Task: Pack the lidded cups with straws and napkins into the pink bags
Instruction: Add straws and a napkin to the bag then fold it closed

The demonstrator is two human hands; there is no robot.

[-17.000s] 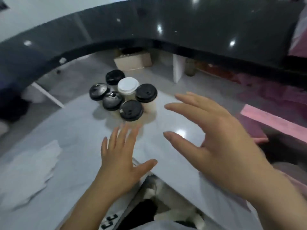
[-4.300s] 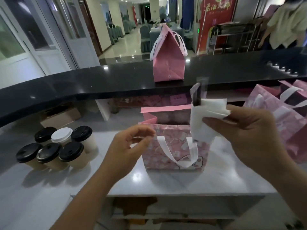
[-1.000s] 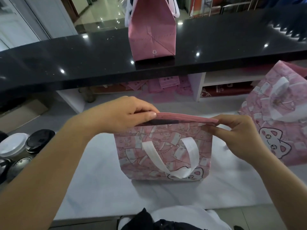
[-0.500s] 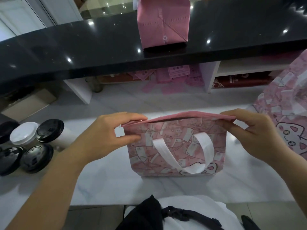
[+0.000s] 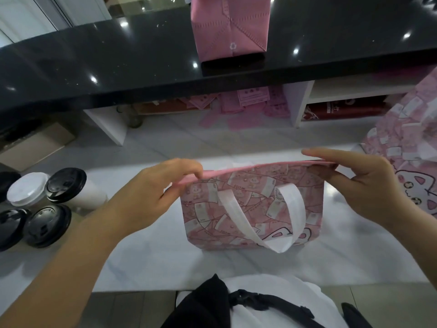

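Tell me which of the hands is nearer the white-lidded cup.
Left. The left hand pinches the pink bag's top edge at its left end, on the side toward the white-lidded cup; the right hand pinches the far right end.

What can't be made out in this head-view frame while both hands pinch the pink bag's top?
- Contents of the pink bag: top edge pressed flat between left hand and right hand.
- Lidded cups: left frame edge cuts off some, count uncertain.
- Second pink bag: cropped by right edge.
- Bag on the black counter: top cut off.
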